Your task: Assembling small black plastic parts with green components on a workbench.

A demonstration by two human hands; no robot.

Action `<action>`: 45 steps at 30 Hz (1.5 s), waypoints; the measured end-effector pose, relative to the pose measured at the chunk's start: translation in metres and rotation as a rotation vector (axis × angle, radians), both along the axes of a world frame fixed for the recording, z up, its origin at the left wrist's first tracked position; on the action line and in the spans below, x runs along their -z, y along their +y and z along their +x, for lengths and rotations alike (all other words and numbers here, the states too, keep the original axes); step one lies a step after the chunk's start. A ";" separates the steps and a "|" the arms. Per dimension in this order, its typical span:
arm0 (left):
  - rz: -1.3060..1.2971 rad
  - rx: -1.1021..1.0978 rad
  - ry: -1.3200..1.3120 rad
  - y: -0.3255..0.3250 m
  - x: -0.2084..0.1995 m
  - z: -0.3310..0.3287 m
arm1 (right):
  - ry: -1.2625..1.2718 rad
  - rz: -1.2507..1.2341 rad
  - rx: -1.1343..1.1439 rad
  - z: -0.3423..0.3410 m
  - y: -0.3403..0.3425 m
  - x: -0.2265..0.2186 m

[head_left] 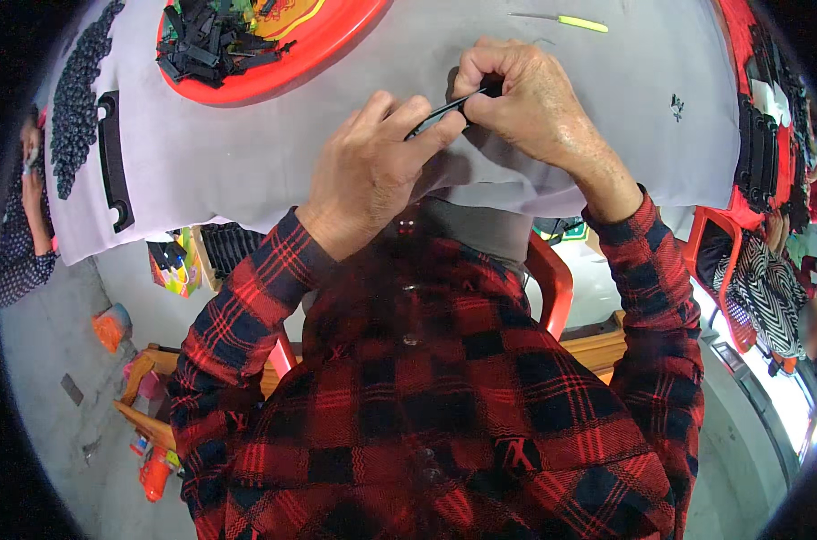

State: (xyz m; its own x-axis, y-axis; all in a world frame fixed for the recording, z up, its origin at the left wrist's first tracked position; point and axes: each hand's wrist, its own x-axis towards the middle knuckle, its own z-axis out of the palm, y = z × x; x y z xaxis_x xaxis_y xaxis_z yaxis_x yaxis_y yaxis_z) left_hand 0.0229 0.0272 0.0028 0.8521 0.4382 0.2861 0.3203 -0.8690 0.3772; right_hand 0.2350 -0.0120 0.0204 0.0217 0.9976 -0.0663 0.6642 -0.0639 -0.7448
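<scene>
Above the grey-white table cover (273, 171), both my hands are brought together around a thin, narrow black strip (442, 112). My left hand (370, 160) pinches its near-left end between thumb and fingers. My right hand (536, 101) has its fingers curled and pressed together at the other end, with a small dark part (492, 85) showing between them. How that end meets the dark part is covered by the fingers. Beyond the left hand stands a round red tray (327, 56) with a heap of flat black plastic pieces (206, 49) in it.
A yellow-handled thin tool (582, 23) lies at the far right. Small dark bits (677, 108) rest near the right side. On the left are a long black bar (113, 162) and a heap of small black parts (82, 94). Other people sit at both sides.
</scene>
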 end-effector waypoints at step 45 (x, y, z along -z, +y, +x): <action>-0.003 -0.010 -0.030 -0.001 -0.004 0.003 | -0.022 -0.015 -0.025 0.003 0.001 0.003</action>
